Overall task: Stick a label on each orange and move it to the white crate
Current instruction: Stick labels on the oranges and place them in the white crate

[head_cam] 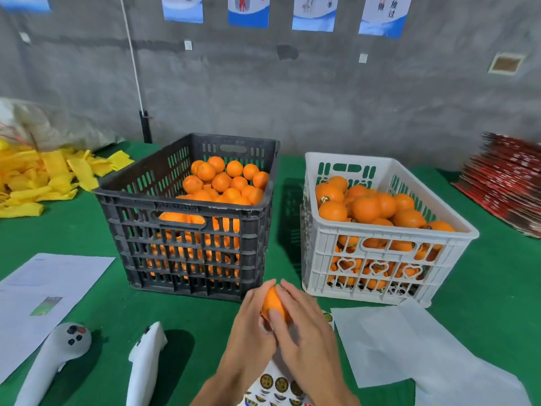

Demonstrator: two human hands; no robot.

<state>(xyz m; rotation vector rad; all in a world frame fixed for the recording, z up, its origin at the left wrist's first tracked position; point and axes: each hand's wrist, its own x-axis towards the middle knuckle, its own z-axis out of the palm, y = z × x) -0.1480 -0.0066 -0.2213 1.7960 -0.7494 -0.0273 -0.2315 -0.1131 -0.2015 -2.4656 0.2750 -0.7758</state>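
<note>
Both my hands hold one orange (272,301) above the green table, in front of the gap between the two crates. My left hand (250,326) cups it from the left, and my right hand (304,326) covers its right side with the thumb pressed on the peel. Under my wrists lies a sheet of round gold labels (276,385). The black crate (187,244) at the centre is heaped with oranges. To its right, the white crate (380,260) holds several oranges, one showing a gold label (324,199).
Two white controllers (55,358) (145,361) lie at the front left beside printed paper (44,282). White backing sheets (409,347) lie at the front right. Yellow foam sleeves (44,177) pile at the far left; red cartons (509,183) stack at the far right.
</note>
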